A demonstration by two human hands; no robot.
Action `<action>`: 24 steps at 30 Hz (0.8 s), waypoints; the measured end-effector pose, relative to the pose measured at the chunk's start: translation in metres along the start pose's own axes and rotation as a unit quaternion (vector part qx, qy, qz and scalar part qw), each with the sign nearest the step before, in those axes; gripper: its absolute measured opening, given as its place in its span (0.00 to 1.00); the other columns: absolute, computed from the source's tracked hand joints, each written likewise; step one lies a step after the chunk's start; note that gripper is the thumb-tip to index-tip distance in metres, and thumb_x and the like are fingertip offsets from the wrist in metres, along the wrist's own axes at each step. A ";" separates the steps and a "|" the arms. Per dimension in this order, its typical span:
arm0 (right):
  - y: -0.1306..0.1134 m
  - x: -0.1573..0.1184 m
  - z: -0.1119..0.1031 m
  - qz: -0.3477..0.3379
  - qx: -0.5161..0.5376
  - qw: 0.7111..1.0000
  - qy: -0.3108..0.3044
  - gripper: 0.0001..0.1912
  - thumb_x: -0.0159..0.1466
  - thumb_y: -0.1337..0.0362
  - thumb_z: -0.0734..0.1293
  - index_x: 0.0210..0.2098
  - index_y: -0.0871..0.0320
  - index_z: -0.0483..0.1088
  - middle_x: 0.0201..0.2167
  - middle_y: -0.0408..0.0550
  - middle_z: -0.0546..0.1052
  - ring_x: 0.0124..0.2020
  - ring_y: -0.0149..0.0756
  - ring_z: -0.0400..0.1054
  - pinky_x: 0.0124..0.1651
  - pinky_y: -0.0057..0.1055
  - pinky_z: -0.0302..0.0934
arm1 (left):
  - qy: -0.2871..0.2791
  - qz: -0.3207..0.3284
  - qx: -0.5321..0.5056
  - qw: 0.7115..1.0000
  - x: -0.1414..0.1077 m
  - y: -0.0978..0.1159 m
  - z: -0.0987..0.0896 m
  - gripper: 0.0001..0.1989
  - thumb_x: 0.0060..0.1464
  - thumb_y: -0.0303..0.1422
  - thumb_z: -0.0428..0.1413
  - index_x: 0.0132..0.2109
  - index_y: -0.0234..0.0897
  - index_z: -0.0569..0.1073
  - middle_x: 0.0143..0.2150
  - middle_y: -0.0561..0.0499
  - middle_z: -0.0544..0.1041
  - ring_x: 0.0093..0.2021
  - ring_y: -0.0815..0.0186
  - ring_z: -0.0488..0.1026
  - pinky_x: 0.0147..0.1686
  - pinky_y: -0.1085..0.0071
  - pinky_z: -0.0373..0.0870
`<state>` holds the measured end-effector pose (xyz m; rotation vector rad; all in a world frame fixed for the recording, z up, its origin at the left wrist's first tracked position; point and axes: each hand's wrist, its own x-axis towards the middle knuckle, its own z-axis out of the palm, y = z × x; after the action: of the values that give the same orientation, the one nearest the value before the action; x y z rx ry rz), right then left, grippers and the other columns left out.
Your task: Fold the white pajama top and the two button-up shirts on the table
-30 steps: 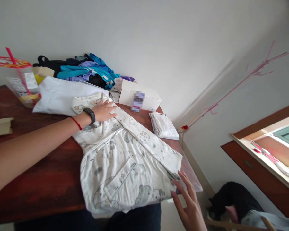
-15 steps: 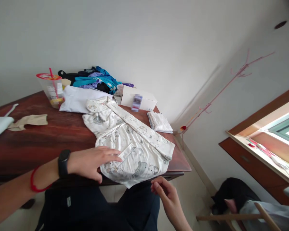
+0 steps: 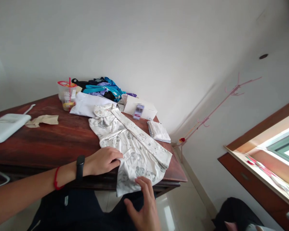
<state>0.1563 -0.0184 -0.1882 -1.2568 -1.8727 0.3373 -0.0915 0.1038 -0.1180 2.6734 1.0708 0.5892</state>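
Shirt [image 3: 133,146] is draped past the desk [image 3: 69,141] front, lower centre of frame, its side pinched by the left hand [image 3: 104,161]; the right hand [image 3: 144,203] is spread; skewed folds could be caused by uneven pulling

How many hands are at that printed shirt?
2: the left hand at the left edge of the printed shirt, the right hand by its near hem. No others show.

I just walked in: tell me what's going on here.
Someone is handling a printed garment on the wooden table, its near end hanging over the edge. The left hand seems to pinch its left side; the right hand is open at the near end. A folded cloth lies to the right.
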 end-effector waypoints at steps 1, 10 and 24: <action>-0.003 0.001 0.008 0.009 -0.014 1.000 0.024 0.31 0.61 0.58 0.72 0.61 0.47 0.61 0.59 0.56 0.68 0.59 0.58 0.67 0.58 0.55 0.66 | 0.000 -0.013 0.003 1.000 0.007 0.004 -0.003 0.11 0.62 0.31 0.51 0.34 0.41 0.76 0.35 0.53 0.80 0.38 0.63 0.77 0.41 0.70 0.68; -0.036 0.062 0.042 -0.020 -0.090 0.993 0.081 0.28 0.65 0.63 0.69 0.61 0.47 0.58 0.64 0.60 0.57 0.64 0.60 0.58 0.58 0.61 0.64 | -0.043 -0.099 0.040 0.993 0.051 0.016 -0.006 0.18 0.61 0.41 0.51 0.26 0.39 0.72 0.27 0.48 0.78 0.30 0.59 0.75 0.28 0.69 0.58; -0.025 0.126 0.030 0.048 -0.098 0.990 0.090 0.13 0.58 0.74 0.63 0.39 0.53 0.61 0.45 0.50 0.68 0.46 0.45 0.68 0.49 0.41 0.65 | -0.083 -0.164 -0.067 0.981 0.077 -0.002 -0.012 0.30 0.56 0.57 0.51 0.19 0.39 0.62 0.19 0.51 0.68 0.21 0.65 0.62 0.23 0.69 0.48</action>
<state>0.0989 0.0849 -0.1293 -1.4605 -1.7262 0.0874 -0.0469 0.1595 -0.0853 2.3139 1.3327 0.3541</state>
